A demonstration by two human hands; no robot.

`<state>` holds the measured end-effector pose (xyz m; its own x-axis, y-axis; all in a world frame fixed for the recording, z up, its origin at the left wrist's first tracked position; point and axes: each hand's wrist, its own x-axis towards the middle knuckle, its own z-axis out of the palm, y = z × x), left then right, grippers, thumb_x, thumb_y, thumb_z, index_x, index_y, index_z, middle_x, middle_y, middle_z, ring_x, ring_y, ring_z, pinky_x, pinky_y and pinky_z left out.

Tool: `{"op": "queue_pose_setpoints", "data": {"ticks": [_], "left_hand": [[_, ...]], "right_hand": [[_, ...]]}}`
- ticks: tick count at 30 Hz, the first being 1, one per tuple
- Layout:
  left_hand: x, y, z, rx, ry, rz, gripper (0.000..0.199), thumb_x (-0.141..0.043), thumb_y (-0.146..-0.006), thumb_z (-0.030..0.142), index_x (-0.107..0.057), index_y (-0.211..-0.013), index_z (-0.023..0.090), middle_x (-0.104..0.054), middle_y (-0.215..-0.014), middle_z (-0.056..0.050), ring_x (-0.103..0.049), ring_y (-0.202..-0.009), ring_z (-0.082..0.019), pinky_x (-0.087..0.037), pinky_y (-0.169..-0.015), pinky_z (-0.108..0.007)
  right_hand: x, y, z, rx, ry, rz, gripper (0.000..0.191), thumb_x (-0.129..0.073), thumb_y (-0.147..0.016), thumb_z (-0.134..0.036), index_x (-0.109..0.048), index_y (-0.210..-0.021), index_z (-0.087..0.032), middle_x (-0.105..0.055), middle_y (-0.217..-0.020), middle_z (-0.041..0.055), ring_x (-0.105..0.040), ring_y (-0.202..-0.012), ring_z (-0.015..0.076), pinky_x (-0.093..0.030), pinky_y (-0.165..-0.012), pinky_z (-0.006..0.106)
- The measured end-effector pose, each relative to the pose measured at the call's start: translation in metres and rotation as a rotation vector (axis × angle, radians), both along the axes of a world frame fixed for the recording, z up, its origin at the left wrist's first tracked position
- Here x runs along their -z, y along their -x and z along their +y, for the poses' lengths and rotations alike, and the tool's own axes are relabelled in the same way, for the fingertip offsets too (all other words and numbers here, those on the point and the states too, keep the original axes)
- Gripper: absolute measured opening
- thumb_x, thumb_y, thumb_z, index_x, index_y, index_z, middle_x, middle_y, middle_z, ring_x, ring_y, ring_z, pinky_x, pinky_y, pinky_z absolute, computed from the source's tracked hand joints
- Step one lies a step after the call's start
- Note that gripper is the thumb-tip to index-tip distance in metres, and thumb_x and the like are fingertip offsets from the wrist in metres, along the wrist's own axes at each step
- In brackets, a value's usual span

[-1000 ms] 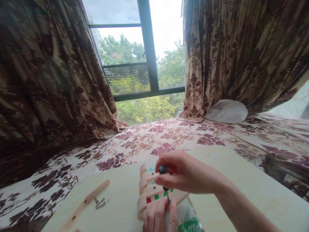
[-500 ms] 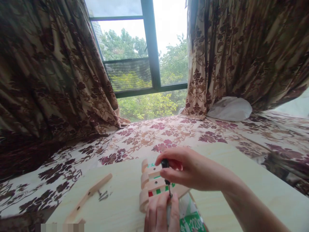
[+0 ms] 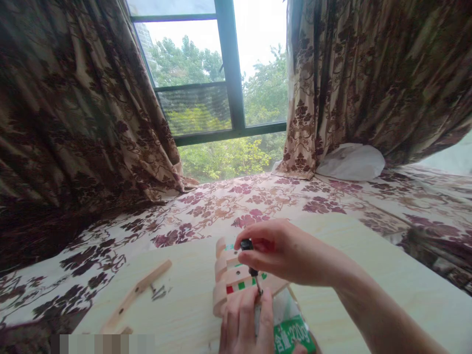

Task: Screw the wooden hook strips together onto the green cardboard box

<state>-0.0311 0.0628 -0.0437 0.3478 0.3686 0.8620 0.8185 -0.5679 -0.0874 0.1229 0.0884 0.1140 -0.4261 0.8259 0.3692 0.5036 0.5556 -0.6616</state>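
In my right hand [image 3: 283, 250] is a small black-handled screwdriver [image 3: 252, 271], gripped between thumb and fingers. Its metal shaft points down at a screw in the nearest slat of a pale wooden slatted piece [image 3: 221, 295] with curved ends. My left hand [image 3: 245, 319] lies over the near side of that piece, fingers closed on it, two fingertips on either side of the screwdriver tip. Dark holes or screw heads show in the slats farther back. A printed package [image 3: 293, 334] with green, red and white areas lies beneath the wooden piece.
A loose wooden strip [image 3: 138, 290] with two dark holes lies on the pale board [image 3: 191, 275] at left. Several screws [image 3: 159, 293] rest beside it. Floral cloth [image 3: 221, 206] spreads behind the board, with a white bag [image 3: 352, 162] near the curtain.
The top of the screwdriver handle has tilted slightly left with my right hand. The tip stays at the same slat, and my left hand keeps its place. The camera view shifts a little.
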Motion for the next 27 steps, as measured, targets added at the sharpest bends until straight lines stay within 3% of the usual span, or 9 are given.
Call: {"op": "queue_pose_setpoints", "data": {"ticks": [5, 9, 13, 16, 23, 27], "left_hand": [[-0.001, 0.001, -0.001, 0.012, 0.019, 0.015, 0.052, -0.038, -0.084, 0.057, -0.054, -0.120, 0.024, -0.059, -0.111, -0.003, -0.051, -0.106, -0.024, -0.036, -0.094, -0.035], [0.000, 0.002, -0.001, 0.019, 0.031, 0.018, 0.052, -0.039, -0.084, 0.056, -0.053, -0.122, 0.024, -0.058, -0.113, -0.004, -0.050, -0.107, -0.024, -0.035, -0.095, -0.035], [0.000, 0.003, -0.003, 0.037, 0.055, 0.029, 0.054, -0.039, -0.084, 0.057, -0.051, -0.124, 0.023, -0.056, -0.115, -0.004, -0.049, -0.109, -0.024, -0.034, -0.096, -0.035], [-0.001, 0.002, -0.004, 0.035, 0.073, 0.010, 0.054, -0.039, -0.083, 0.058, -0.051, -0.124, 0.024, -0.055, -0.116, -0.004, -0.048, -0.109, -0.024, -0.033, -0.096, -0.035], [-0.002, 0.001, -0.004, 0.051, 0.077, -0.022, 0.054, -0.044, -0.082, 0.057, -0.052, -0.123, 0.024, -0.056, -0.112, -0.004, -0.048, -0.109, -0.024, -0.034, -0.096, -0.035], [-0.003, 0.001, -0.004, 0.078, 0.075, -0.023, 0.053, -0.042, -0.083, 0.055, -0.051, -0.124, 0.022, -0.056, -0.113, -0.004, -0.048, -0.109, -0.024, -0.034, -0.096, -0.036]], "right_hand": [[0.001, -0.001, 0.003, 0.085, -0.008, -0.015, 0.022, -0.054, -0.083, -0.030, -0.053, -0.066, -0.017, -0.043, -0.055, -0.0051, -0.035, -0.052, 0.0064, -0.025, -0.048, 0.021], [0.002, -0.001, 0.006, 0.178, 0.011, -0.008, 0.026, -0.053, -0.083, -0.034, -0.051, -0.064, -0.017, -0.044, -0.054, -0.0044, -0.035, -0.052, 0.0071, -0.024, -0.046, 0.021], [0.000, 0.000, -0.001, 0.096, -0.001, -0.015, 0.011, -0.055, -0.081, -0.028, -0.060, -0.077, -0.019, -0.046, -0.058, -0.0050, -0.039, -0.055, 0.0073, -0.027, -0.049, 0.020], [-0.003, 0.001, -0.004, 0.003, 0.006, -0.022, 0.009, -0.052, -0.082, -0.023, -0.061, -0.085, -0.022, -0.047, -0.061, -0.0055, -0.041, -0.057, 0.0070, -0.029, -0.052, 0.019], [0.000, -0.005, 0.002, 0.130, -0.003, -0.045, 0.020, -0.054, -0.083, -0.031, -0.053, -0.068, -0.017, -0.044, -0.056, -0.0053, -0.036, -0.053, 0.0067, -0.025, -0.048, 0.021], [-0.004, -0.004, -0.004, 0.056, 0.014, -0.045, 0.012, -0.054, -0.083, -0.028, -0.058, -0.077, -0.018, -0.047, -0.059, -0.0047, -0.040, -0.056, 0.0073, -0.027, -0.050, 0.020]]}}
